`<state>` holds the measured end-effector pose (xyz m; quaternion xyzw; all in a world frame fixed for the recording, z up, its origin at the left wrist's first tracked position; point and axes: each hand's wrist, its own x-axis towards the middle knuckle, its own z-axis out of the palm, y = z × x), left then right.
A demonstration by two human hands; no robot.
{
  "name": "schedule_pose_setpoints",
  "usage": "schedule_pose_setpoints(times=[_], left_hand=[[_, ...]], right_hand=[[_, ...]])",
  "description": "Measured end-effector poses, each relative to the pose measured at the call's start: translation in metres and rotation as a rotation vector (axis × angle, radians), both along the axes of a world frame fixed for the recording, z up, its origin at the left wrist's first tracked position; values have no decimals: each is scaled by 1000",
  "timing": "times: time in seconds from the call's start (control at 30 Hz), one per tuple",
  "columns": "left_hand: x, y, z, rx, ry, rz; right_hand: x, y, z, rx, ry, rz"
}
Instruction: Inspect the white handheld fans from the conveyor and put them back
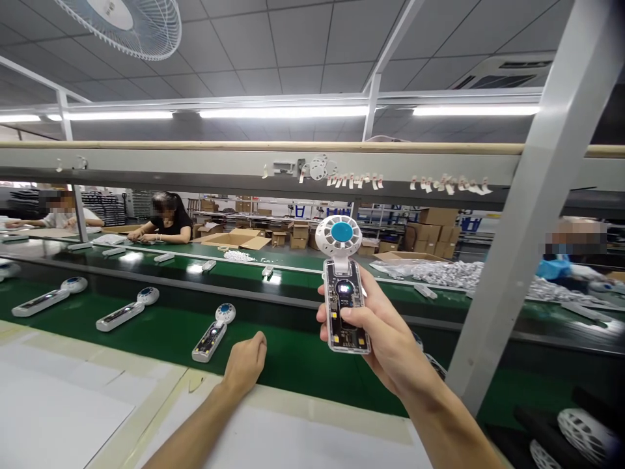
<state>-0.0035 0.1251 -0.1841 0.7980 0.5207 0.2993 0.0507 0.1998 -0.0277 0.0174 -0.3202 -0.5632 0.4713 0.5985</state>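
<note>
My right hand (385, 332) holds up a small handheld fan (343, 286) with a clear body, a lit circuit board and a white round head with a blue centre. The fingers wrap round its handle. My left hand (245, 361) rests in a loose fist on the edge of the green conveyor belt (293, 355), with nothing seen in it. The nearest thing to it is another fan unit (213, 332) lying flat on the belt just to its left.
Two more fan units (125, 309) (49, 296) lie further left on the belt. A grey slanted frame post (517, 215) stands at right. White fan heads (581, 433) sit low right. People work across a second belt; cardboard boxes (437, 231) stand behind.
</note>
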Motion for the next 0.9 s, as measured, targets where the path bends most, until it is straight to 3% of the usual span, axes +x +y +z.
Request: schedule_pose_setpoints(times=[0.9], left_hand=[[-2,2,-4,14,-103,-34]], right_hand=[[-5,-5,-1,46,4,-31]])
